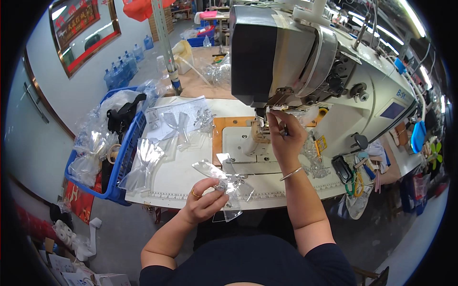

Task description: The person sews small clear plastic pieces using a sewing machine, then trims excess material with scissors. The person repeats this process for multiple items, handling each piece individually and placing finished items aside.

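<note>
My left hand (206, 200) is closed on a clear plastic piece (234, 183) with flared, bow-like ends, held over the front edge of the table. My right hand (289, 136) reaches up to the needle area of a large sewing machine (305, 52). Its fingers are pinched just under the machine head, and what they hold is too small to make out. Below stands the machine's narrow post (251, 143) on a metal plate. More clear flared plastic pieces (145, 164) lie at the left of the table, some on a printed paper sheet (160, 119).
A blue basket (131, 162) with plastic bags and black straps stands at the left. Right of the machine lie a black case (342, 169), green-handled scissors (353, 186) and small clear pieces (317, 167). A metal pole (167, 47) rises behind. Blue water bottles (121, 71) line the wall.
</note>
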Demonstrator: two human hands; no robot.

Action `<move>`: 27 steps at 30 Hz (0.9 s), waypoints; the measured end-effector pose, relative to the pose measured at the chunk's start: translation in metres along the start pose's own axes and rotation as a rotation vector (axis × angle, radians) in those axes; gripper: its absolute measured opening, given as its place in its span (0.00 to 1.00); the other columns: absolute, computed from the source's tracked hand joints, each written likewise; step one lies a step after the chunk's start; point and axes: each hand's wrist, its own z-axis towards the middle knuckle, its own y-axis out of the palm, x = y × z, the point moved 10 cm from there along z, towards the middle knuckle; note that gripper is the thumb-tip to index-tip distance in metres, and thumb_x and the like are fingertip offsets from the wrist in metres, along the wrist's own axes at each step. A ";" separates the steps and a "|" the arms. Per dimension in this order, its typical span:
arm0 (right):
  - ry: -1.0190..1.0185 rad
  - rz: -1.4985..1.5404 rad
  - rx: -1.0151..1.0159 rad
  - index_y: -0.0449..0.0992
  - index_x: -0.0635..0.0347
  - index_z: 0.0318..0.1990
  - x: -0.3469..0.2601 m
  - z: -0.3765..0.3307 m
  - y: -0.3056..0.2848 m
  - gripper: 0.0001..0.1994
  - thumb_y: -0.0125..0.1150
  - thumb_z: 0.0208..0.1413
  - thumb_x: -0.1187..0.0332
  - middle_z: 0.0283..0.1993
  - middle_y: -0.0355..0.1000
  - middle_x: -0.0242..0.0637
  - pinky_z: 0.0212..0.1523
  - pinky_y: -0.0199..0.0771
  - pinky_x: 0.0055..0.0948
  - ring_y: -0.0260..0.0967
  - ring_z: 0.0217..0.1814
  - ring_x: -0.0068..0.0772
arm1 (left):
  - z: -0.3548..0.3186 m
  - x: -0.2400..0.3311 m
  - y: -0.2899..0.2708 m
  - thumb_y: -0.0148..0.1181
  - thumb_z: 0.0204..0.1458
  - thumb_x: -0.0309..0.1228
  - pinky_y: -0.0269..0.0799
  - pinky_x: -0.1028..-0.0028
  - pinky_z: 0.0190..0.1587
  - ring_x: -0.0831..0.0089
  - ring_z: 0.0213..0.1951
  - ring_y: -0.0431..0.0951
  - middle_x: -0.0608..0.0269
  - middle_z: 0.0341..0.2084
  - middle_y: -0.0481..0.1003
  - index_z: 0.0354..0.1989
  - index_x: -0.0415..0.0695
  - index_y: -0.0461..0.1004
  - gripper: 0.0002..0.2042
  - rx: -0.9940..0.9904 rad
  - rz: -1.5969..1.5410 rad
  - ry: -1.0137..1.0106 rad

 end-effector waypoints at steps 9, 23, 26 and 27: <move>-0.094 -0.049 -0.061 0.79 0.54 0.41 -0.008 -0.013 0.000 0.15 0.68 0.43 0.76 0.21 0.66 0.29 0.24 0.62 0.25 0.62 0.22 0.25 | -0.003 -0.002 0.001 0.65 0.35 0.20 0.74 0.66 0.43 0.59 0.46 0.72 0.66 0.33 0.73 0.30 0.46 0.77 0.12 0.014 -0.006 -0.019; -0.087 -0.148 -0.026 0.78 0.58 0.38 0.035 -0.019 -0.032 0.07 0.63 0.50 0.75 0.31 0.69 0.35 0.38 0.65 0.28 0.65 0.35 0.32 | 0.013 -0.010 0.011 0.66 0.34 0.18 0.71 0.69 0.46 0.58 0.47 0.74 0.67 0.33 0.76 0.30 0.46 0.77 0.13 0.025 -0.201 -0.095; -0.061 -0.203 -0.167 0.79 0.57 0.36 0.027 0.004 -0.004 0.08 0.66 0.46 0.74 0.33 0.71 0.35 0.41 0.65 0.30 0.66 0.39 0.35 | 0.012 -0.009 0.013 0.65 0.33 0.18 0.71 0.69 0.46 0.58 0.47 0.74 0.67 0.33 0.76 0.31 0.45 0.77 0.13 0.037 -0.193 -0.096; -0.014 -0.127 -0.182 0.79 0.57 0.36 0.032 0.005 0.004 0.08 0.66 0.46 0.74 0.33 0.72 0.35 0.42 0.65 0.30 0.66 0.40 0.36 | 0.011 -0.010 0.013 0.65 0.33 0.18 0.72 0.69 0.45 0.58 0.47 0.74 0.67 0.33 0.76 0.30 0.45 0.77 0.13 0.046 -0.188 -0.104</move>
